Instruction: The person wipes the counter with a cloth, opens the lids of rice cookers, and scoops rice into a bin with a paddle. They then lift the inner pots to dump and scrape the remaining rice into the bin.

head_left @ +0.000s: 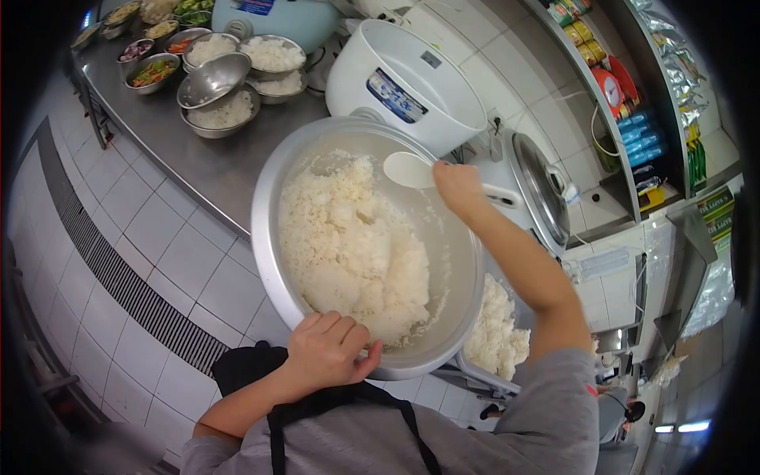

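— Where's the big bowl (273, 237)?
— Tilted toward the camera, mouth facing up at us, rice (352, 245) heaped inside. The left hand (328, 348) has its fingers curled over the near rim.
— And the right hand (457, 188)?
— Closed on a white rice paddle (408, 169), whose long axis runs sideways, blade pointing left over the rice.
— Anything hidden?
— The paddle's handle, inside the fist.
— What's around?
— An open rice cooker (404, 83) behind, more rice (495, 332) below, small bowls (218, 99) on the desk (158, 134).

White tiled floor (150, 237) with a dark drain grate (119, 277) at eight o'clock; steel counter (214, 162) at eleven; shelves (617, 95) against a white tiled wall (507, 71) at two.
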Action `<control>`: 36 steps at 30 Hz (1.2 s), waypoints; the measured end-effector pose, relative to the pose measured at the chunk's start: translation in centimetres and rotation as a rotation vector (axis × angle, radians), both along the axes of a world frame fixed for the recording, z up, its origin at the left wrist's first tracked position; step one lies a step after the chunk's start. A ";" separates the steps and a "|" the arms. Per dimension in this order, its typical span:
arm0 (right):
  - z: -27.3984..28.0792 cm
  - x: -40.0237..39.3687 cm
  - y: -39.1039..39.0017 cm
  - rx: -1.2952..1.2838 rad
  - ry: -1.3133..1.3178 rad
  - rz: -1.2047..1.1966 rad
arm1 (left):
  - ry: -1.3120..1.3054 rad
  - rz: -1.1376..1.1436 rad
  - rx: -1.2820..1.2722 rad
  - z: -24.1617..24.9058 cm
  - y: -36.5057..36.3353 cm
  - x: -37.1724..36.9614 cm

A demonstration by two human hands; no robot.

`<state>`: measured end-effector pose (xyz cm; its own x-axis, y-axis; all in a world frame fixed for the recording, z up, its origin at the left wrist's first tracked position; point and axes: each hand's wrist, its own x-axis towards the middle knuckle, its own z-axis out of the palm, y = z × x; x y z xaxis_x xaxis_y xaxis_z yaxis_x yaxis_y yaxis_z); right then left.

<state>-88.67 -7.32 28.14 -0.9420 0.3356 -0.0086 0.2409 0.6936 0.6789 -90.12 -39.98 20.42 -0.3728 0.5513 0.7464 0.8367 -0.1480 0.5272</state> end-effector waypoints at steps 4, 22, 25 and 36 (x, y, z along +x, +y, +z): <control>-6.5 -3.5 3.8 -0.179 0.014 -0.004 | 0.022 -0.042 0.016 0.0 -0.2 -0.4; -0.8 3.3 -6.7 -0.375 -0.340 0.223 | 0.016 -0.146 0.057 -0.3 -0.9 -5.2; 1.8 2.5 -4.4 -0.246 -0.198 0.480 | 0.011 -0.293 0.036 0.0 -1.2 -8.0; -8.6 -1.1 1.8 -0.204 0.077 -0.148 | -0.083 0.302 -0.221 0.4 4.4 -16.2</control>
<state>-89.77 -5.53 19.50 -0.8833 0.4683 -0.0208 0.3953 0.7678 0.5042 -106.35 -35.54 20.82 -0.5973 0.5515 0.5822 0.7784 0.2237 0.5866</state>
